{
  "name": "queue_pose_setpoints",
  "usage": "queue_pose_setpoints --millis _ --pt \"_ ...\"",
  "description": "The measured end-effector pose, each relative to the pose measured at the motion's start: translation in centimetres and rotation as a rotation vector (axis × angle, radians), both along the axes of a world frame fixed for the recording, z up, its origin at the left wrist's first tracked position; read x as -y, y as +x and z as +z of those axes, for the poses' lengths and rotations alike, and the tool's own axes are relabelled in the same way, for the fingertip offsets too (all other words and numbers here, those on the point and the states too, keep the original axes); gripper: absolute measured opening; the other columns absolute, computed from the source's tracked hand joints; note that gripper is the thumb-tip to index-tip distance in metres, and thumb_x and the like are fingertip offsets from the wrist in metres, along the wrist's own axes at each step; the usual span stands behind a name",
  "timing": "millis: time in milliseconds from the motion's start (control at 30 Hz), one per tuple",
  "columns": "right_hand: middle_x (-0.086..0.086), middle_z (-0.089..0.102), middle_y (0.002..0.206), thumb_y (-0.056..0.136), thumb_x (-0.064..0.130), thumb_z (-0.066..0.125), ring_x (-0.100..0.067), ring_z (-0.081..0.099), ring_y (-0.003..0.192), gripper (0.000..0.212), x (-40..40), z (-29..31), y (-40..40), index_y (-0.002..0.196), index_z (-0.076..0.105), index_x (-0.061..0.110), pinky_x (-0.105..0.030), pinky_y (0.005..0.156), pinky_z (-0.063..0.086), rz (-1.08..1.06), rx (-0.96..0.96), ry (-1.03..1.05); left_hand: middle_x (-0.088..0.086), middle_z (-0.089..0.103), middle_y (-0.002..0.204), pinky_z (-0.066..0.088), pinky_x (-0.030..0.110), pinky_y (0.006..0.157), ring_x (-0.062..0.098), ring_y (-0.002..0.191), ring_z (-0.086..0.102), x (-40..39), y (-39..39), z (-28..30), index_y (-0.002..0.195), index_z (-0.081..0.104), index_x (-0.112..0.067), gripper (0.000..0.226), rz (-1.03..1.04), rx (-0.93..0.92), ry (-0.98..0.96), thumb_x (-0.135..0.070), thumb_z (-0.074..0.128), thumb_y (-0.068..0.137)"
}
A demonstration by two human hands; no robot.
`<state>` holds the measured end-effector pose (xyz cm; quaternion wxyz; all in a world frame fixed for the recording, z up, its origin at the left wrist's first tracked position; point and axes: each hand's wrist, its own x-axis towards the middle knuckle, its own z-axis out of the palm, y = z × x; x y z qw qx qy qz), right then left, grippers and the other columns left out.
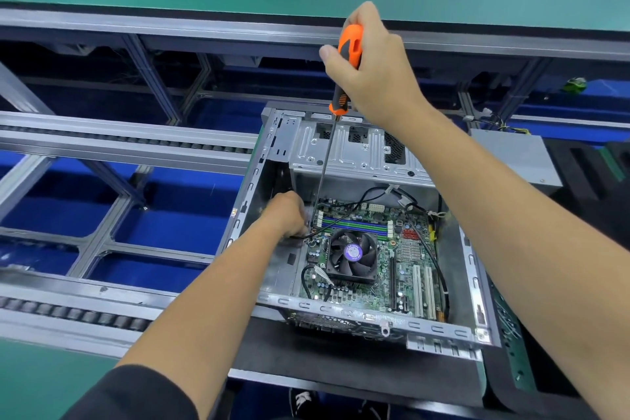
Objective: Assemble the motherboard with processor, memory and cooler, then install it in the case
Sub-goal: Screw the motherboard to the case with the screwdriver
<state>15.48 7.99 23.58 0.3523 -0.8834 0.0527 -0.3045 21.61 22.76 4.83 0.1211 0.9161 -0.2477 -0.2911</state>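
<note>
A green motherboard (pixel 405 259) lies flat inside the open metal case (pixel 344 312). On it sit a black cooler fan (pixel 353 257) and memory sticks (pixel 354 225). My right hand (pixel 371 65) grips the orange handle of a long screwdriver (pixel 347 68). Its thin shaft runs down to the board's far left corner. My left hand (pixel 288 213) is down inside the case at that corner, fingers curled beside the shaft's tip. What those fingers hold is hidden.
Black cables (pixel 433 249) loop over the board's right side. The case stands on a dark mat (pixel 306 351) beside a roller conveyor (pixel 68 312). A grey power supply (pixel 518 153) lies behind the case at right. Green floor shows beyond the frame.
</note>
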Motion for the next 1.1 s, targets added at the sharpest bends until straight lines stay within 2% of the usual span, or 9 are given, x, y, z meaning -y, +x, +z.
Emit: queue_pose_setpoints --millis 100,200,300,433,600,733,900,1000,1100 --pt "0.007 0.037 0.06 0.094 0.034 0.053 -0.006 0.033 0.048 0.026 -0.2 -0.4 0.1 0.098 0.039 0.012 -0.015 0.048 0.033 0.002 -0.004 -0.005 -0.014 0.059 0.065 0.043 0.018 0.058 0.011 0.07 0.058 0.0 -0.3 -0.1 0.063 0.059 -0.024 0.026 -0.039 0.009 -0.023 -0.018 0.084 0.068" --pt "0.007 0.037 0.06 0.095 0.033 0.054 -0.006 0.033 0.048 0.026 -0.4 -0.8 0.2 0.098 0.039 0.013 -0.017 0.048 0.034 0.013 -0.017 -0.006 -0.018 0.053 0.063 0.042 0.021 0.063 0.01 0.07 0.057 0.1 -0.4 -0.2 0.062 0.058 -0.026 0.027 -0.08 0.045 -0.045 -0.013 0.08 0.071" --pt "0.008 0.038 0.059 0.095 0.033 0.054 -0.007 0.034 0.049 0.028 -0.6 -1.2 0.3 0.101 0.041 0.009 -0.023 0.05 0.039 0.013 -0.037 -0.001 -0.014 0.057 0.066 0.048 0.024 0.067 0.014 0.078 0.064 0.1 -0.5 -0.3 0.065 0.061 -0.026 0.023 -0.103 0.06 -0.033 -0.01 0.075 0.074" --pt "0.007 0.038 0.058 0.095 0.034 0.054 -0.01 0.033 0.049 0.031 -0.7 -1.5 0.1 0.102 0.042 0.007 -0.023 0.049 0.038 0.027 -0.035 0.007 -0.01 0.061 0.069 0.051 0.026 0.071 0.015 0.079 0.064 0.2 -0.6 -0.5 0.063 0.059 -0.026 0.023 -0.135 0.065 -0.021 -0.015 0.076 0.075" --pt "0.002 0.041 0.059 0.095 0.034 0.053 -0.016 0.039 0.051 0.032 -1.0 -1.5 -0.1 0.104 0.041 0.006 -0.038 0.054 0.047 0.035 -0.05 -0.008 -0.005 0.067 0.081 0.053 0.03 0.078 0.016 0.083 0.064 0.2 -0.6 -0.8 0.072 0.062 -0.025 0.016 -0.155 0.085 -0.014 -0.019 0.076 0.076" --pt "0.005 0.039 0.058 0.095 0.035 0.053 -0.011 0.037 0.047 0.028 -1.1 -1.6 0.0 0.102 0.04 0.011 -0.034 0.051 0.046 0.039 -0.053 -0.022 -0.003 0.066 0.084 0.049 0.028 0.071 0.016 0.078 0.06 0.4 -0.6 -1.1 0.077 0.061 -0.024 0.015 -0.173 0.116 -0.008 -0.023 0.076 0.078" --pt "0.002 0.041 0.059 0.095 0.036 0.053 -0.013 0.039 0.048 0.029 -1.1 -1.6 -0.1 0.103 0.04 0.01 -0.036 0.052 0.048 0.03 -0.062 -0.027 0.001 0.068 0.09 0.042 0.026 0.065 0.016 0.074 0.054 0.4 -0.5 -1.7 0.078 0.06 -0.023 0.016 -0.189 0.156 -0.001 -0.025 0.075 0.079" --pt "0.003 0.04 0.059 0.096 0.034 0.053 -0.007 0.039 0.043 0.028 -1.1 -1.4 -0.3 0.102 0.039 0.011 -0.027 0.048 0.047 0.04 -0.068 -0.015 0.004 0.068 0.093 0.043 0.027 0.066 0.02 0.078 0.057 0.5 -0.6 -1.9 0.087 0.063 -0.018 0.015 -0.222 0.19 0.008 -0.028 0.073 0.081" --pt "0.002 0.038 0.059 0.096 0.035 0.054 -0.011 0.039 0.046 0.03 -1.2 -1.1 -0.5 0.103 0.041 0.009 -0.032 0.05 0.047 0.044 -0.095 -0.013 0.006 0.066 0.093 0.046 0.03 0.067 0.023 0.081 0.059 0.4 -0.5 -2.2 0.088 0.062 -0.014 0.018 -0.242 0.196 0.02 -0.029 0.072 0.082"
